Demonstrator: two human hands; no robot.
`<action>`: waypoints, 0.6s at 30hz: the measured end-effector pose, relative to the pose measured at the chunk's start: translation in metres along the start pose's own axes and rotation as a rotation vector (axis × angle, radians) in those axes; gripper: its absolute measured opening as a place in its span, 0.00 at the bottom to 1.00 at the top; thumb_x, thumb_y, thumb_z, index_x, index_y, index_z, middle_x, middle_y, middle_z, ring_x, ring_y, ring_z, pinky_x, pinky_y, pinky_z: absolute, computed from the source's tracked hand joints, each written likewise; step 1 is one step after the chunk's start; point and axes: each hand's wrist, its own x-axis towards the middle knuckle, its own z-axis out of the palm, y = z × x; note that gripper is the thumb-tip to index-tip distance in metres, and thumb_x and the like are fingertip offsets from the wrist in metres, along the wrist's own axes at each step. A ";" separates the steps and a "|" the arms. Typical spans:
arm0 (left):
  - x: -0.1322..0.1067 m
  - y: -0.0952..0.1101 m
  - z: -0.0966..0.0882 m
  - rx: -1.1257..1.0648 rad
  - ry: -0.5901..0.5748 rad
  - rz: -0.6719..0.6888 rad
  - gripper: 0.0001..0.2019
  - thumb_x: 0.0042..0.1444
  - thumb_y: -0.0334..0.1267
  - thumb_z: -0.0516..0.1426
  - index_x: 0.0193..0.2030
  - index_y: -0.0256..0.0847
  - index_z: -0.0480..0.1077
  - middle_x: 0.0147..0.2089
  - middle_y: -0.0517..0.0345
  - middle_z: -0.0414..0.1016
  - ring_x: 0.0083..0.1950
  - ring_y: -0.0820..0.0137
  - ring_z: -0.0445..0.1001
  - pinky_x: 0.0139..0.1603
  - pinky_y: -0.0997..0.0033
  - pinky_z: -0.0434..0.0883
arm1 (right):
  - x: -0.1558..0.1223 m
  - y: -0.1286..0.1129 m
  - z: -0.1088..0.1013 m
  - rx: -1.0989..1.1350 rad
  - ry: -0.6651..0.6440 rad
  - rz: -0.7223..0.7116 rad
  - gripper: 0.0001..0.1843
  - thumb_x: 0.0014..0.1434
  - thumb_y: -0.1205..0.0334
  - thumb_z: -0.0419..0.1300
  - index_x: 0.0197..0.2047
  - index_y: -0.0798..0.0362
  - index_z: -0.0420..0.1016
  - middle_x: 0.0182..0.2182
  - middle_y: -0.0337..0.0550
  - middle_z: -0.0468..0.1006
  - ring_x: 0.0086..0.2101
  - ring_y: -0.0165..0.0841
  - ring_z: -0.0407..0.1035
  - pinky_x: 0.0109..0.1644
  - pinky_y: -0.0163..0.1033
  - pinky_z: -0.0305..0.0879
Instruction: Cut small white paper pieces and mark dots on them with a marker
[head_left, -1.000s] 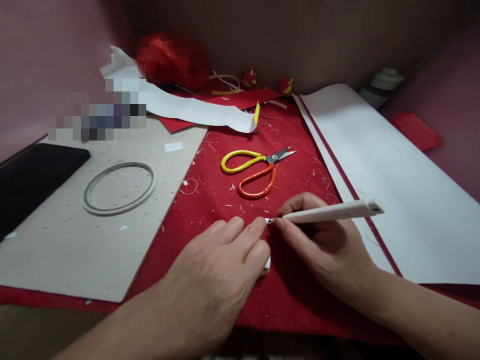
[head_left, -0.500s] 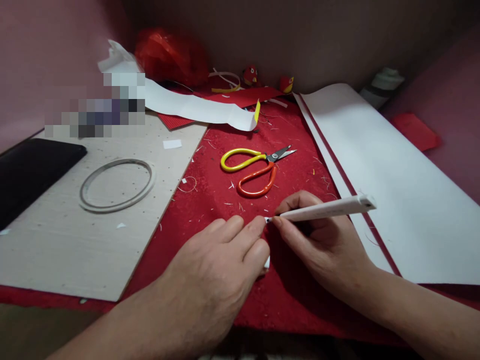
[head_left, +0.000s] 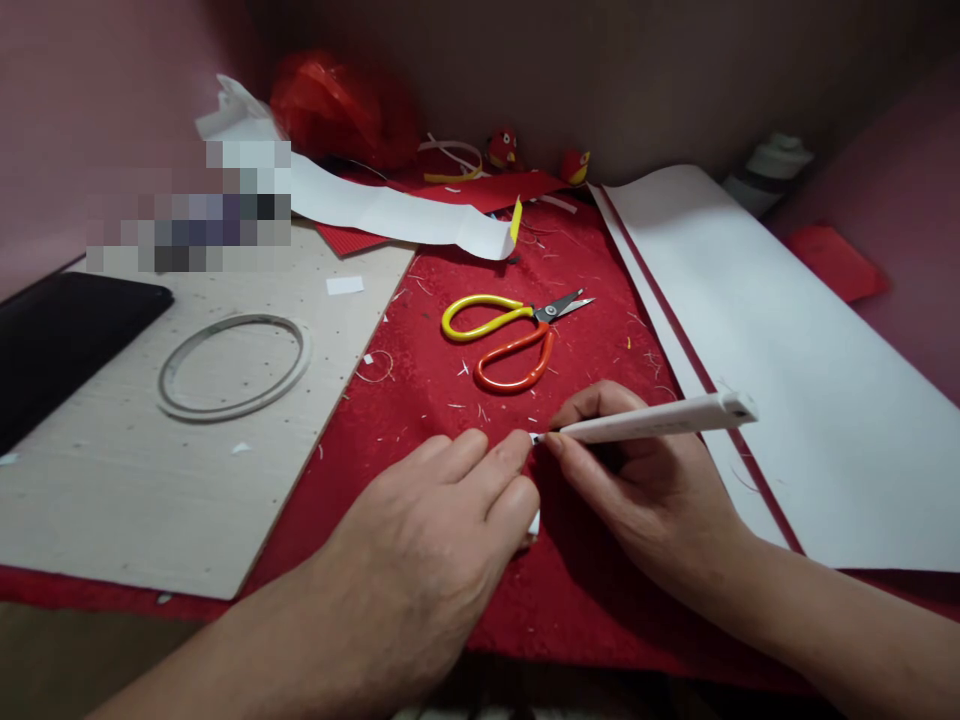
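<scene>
My right hand (head_left: 637, 470) is closed around a white pen (head_left: 660, 417), which slants up to the right. Its dark tip meets a small white piece of paper (head_left: 535, 523) beside my left fingertips. Fingers bent and pressed together, my left hand (head_left: 457, 510) holds that paper down on the red cloth (head_left: 390, 400). Most of the paper is hidden under the left hand. Just beyond both hands lie scissors (head_left: 517, 340) with one yellow and one orange-red handle, their blades slightly apart.
On the left, a pale board (head_left: 150, 500) carries a tape ring (head_left: 234, 368) and a black flat object (head_left: 67, 340). Large white sheets (head_left: 795, 370) lie at right. Behind are a white strip (head_left: 390, 212), a red plastic bag (head_left: 341, 110) and two small red figures (head_left: 502, 148). Scraps litter the cloth.
</scene>
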 end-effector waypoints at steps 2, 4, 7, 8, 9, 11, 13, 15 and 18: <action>0.000 0.000 -0.001 -0.005 -0.008 -0.004 0.11 0.58 0.28 0.46 0.44 0.36 0.66 0.57 0.46 0.68 0.51 0.59 0.69 0.51 0.51 0.68 | 0.000 0.000 0.000 -0.003 -0.004 0.007 0.05 0.56 0.70 0.56 0.30 0.53 0.65 0.24 0.37 0.68 0.24 0.27 0.62 0.26 0.33 0.58; 0.001 0.001 -0.002 -0.005 -0.014 -0.006 0.12 0.58 0.28 0.46 0.44 0.36 0.66 0.57 0.46 0.68 0.51 0.59 0.70 0.51 0.51 0.68 | 0.000 -0.001 -0.001 -0.006 -0.001 0.010 0.05 0.56 0.70 0.56 0.30 0.52 0.65 0.24 0.37 0.69 0.25 0.28 0.63 0.27 0.33 0.59; 0.002 0.001 -0.002 0.001 -0.018 -0.005 0.11 0.58 0.28 0.46 0.44 0.36 0.66 0.56 0.46 0.68 0.50 0.59 0.70 0.50 0.51 0.69 | 0.000 -0.001 -0.001 -0.017 0.002 0.008 0.05 0.56 0.70 0.56 0.30 0.52 0.64 0.24 0.37 0.69 0.24 0.28 0.63 0.27 0.33 0.59; 0.002 0.001 -0.002 0.005 -0.021 -0.004 0.11 0.58 0.28 0.46 0.44 0.36 0.66 0.56 0.46 0.68 0.50 0.59 0.70 0.50 0.51 0.69 | 0.000 -0.001 -0.001 -0.023 0.000 0.006 0.05 0.56 0.70 0.56 0.30 0.52 0.64 0.24 0.37 0.69 0.24 0.28 0.62 0.26 0.33 0.59; 0.002 0.001 -0.002 0.009 -0.021 0.000 0.11 0.58 0.28 0.46 0.44 0.36 0.66 0.56 0.46 0.68 0.50 0.58 0.70 0.50 0.51 0.69 | 0.000 -0.001 -0.001 -0.028 -0.002 0.007 0.05 0.56 0.70 0.56 0.30 0.52 0.65 0.24 0.37 0.69 0.24 0.28 0.62 0.25 0.33 0.59; 0.002 0.001 -0.002 0.016 -0.031 -0.004 0.11 0.58 0.28 0.47 0.45 0.36 0.66 0.57 0.46 0.68 0.50 0.59 0.69 0.50 0.51 0.68 | 0.000 0.000 -0.001 -0.028 -0.002 0.010 0.05 0.56 0.70 0.56 0.30 0.52 0.65 0.24 0.37 0.69 0.24 0.28 0.63 0.26 0.33 0.59; 0.001 0.001 -0.002 0.021 -0.036 -0.011 0.11 0.58 0.28 0.47 0.45 0.36 0.66 0.57 0.47 0.68 0.50 0.59 0.69 0.51 0.52 0.68 | 0.000 0.000 -0.001 -0.017 0.000 0.016 0.05 0.57 0.69 0.56 0.30 0.52 0.65 0.24 0.38 0.70 0.25 0.28 0.63 0.26 0.33 0.59; 0.001 0.001 -0.002 0.020 -0.037 -0.013 0.11 0.58 0.28 0.47 0.45 0.37 0.66 0.57 0.47 0.68 0.50 0.59 0.69 0.51 0.52 0.68 | 0.000 0.000 -0.001 -0.001 -0.008 0.025 0.05 0.57 0.69 0.56 0.30 0.52 0.65 0.24 0.38 0.70 0.25 0.28 0.63 0.26 0.33 0.59; 0.002 0.001 -0.003 0.011 -0.033 -0.011 0.10 0.58 0.29 0.47 0.43 0.37 0.66 0.56 0.47 0.68 0.50 0.59 0.70 0.50 0.52 0.69 | 0.000 0.000 -0.001 0.034 -0.004 0.028 0.05 0.57 0.68 0.56 0.30 0.52 0.65 0.25 0.38 0.69 0.25 0.28 0.63 0.27 0.33 0.60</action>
